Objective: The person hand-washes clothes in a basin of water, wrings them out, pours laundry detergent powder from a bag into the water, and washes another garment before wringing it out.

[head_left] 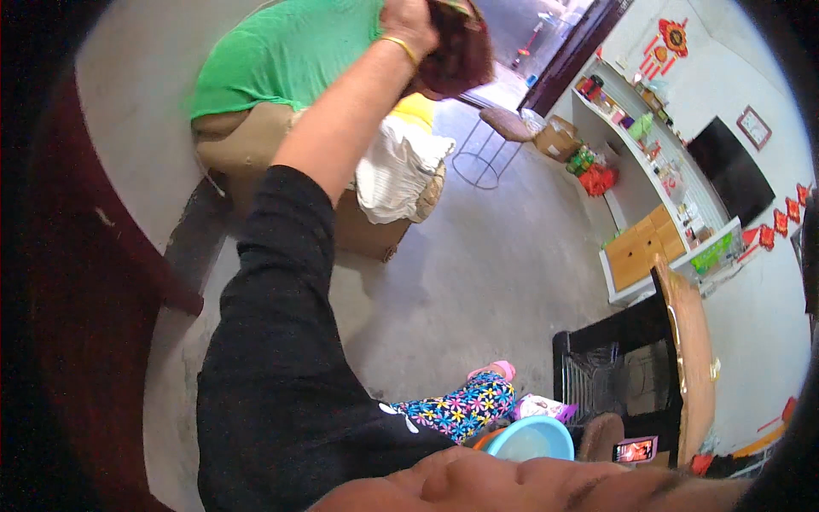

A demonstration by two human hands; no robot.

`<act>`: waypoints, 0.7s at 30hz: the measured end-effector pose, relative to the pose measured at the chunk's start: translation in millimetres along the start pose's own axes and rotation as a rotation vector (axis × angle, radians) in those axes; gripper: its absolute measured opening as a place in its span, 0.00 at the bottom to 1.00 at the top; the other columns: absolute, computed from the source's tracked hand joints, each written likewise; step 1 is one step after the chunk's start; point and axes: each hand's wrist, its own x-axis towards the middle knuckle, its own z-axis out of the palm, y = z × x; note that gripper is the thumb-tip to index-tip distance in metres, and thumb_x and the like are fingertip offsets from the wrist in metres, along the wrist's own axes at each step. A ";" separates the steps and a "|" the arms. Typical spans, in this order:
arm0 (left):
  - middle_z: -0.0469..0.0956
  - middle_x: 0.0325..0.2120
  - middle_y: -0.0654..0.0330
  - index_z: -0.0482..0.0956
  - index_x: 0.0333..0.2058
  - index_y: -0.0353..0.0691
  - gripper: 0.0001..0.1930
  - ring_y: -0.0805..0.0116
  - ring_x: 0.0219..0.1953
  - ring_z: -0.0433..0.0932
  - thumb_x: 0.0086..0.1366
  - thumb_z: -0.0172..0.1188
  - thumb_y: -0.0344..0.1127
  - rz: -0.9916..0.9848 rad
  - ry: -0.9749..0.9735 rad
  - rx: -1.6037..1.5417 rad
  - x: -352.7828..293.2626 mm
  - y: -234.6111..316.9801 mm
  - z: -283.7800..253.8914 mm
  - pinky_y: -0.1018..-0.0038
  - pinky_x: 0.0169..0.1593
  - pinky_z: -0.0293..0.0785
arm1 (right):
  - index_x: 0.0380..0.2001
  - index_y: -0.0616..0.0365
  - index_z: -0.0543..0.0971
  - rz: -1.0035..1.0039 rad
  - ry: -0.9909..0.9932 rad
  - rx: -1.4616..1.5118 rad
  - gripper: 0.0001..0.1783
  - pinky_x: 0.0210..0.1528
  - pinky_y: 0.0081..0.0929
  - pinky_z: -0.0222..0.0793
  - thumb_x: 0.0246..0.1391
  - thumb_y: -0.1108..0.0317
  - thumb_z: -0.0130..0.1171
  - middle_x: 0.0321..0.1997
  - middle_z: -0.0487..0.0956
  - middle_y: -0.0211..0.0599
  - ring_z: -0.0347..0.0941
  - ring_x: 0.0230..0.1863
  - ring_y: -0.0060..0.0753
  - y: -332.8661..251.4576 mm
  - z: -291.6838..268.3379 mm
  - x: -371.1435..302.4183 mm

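Dark red cloth [459, 55] hangs bunched from the left hand [408, 26] of a person in a black sleeve [286, 282], held up at the top of the view, just beside a green cloth [281, 60]. The left fingers appear closed on a gathered part, a grip that likely lets the rest fall loose; their tips are hidden. A yellow bracelet [401, 49] circles the wrist. The green cloth drapes over a tan pile [243, 136], its spread probably serving as a cover, while white ribbed cloth [395, 175] and yellow fabric [415, 109] lie over a cardboard box [363, 235] that seems to keep them off the grey floor [495, 247]. Bare skin along the lower edge appears to be the right hand [546, 485], too near the lens to tell whether its fingers are wide, narrow or holding anything. A round stool [509, 125] stands near the doorway [567, 64]; a blue basin [537, 437] sits beside flowered trousers [461, 410].
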 end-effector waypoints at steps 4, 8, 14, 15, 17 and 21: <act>0.72 0.22 0.61 0.69 0.32 0.41 0.06 0.68 0.23 0.72 0.55 0.46 0.29 0.107 -0.043 -0.173 -17.6 -13.8 32.8 0.73 0.33 0.69 | 0.50 0.63 0.63 -0.133 0.021 0.107 0.31 0.53 0.50 0.58 0.42 0.59 0.52 0.54 0.61 0.60 0.59 0.55 0.57 -59.4 -13.0 -4.1; 0.70 0.21 0.61 0.68 0.34 0.44 0.08 0.66 0.23 0.71 0.54 0.44 0.28 0.076 -0.006 -0.151 -40.4 -33.4 60.8 0.69 0.28 0.71 | 0.50 0.62 0.63 -0.261 -0.018 0.250 0.31 0.53 0.51 0.58 0.42 0.59 0.52 0.55 0.60 0.60 0.58 0.56 0.57 -128.3 -21.3 -23.8; 0.68 0.19 0.62 0.67 0.35 0.44 0.08 0.67 0.22 0.69 0.54 0.45 0.30 -0.098 -0.043 -0.334 -106.2 -50.4 124.3 0.69 0.27 0.69 | 0.51 0.61 0.62 -0.345 -0.112 0.444 0.32 0.53 0.52 0.57 0.42 0.58 0.51 0.56 0.58 0.59 0.56 0.57 0.57 -183.6 -17.7 -47.7; 0.68 0.19 0.62 0.67 0.34 0.45 0.07 0.67 0.22 0.70 0.56 0.44 0.30 -0.124 -0.037 -0.300 -112.0 -54.9 131.5 0.69 0.26 0.70 | 0.52 0.61 0.61 -0.351 -0.119 0.465 0.32 0.53 0.52 0.57 0.42 0.58 0.51 0.56 0.58 0.59 0.56 0.57 0.57 -188.9 -18.7 -50.4; 0.68 0.19 0.62 0.66 0.34 0.46 0.05 0.66 0.22 0.71 0.59 0.42 0.29 -0.150 -0.037 -0.286 -121.5 -66.3 148.1 0.69 0.24 0.70 | 0.52 0.61 0.61 -0.349 -0.137 0.510 0.32 0.53 0.53 0.56 0.43 0.58 0.51 0.56 0.57 0.59 0.56 0.57 0.57 -193.7 -19.0 -54.5; 0.72 0.23 0.60 0.68 0.34 0.45 0.06 0.67 0.25 0.72 0.58 0.44 0.30 -0.208 -0.050 -0.286 -155.2 -73.4 180.6 0.73 0.29 0.70 | 0.52 0.60 0.60 -0.336 -0.152 0.578 0.33 0.53 0.54 0.56 0.43 0.57 0.51 0.57 0.56 0.59 0.55 0.58 0.58 -196.8 -22.6 -61.1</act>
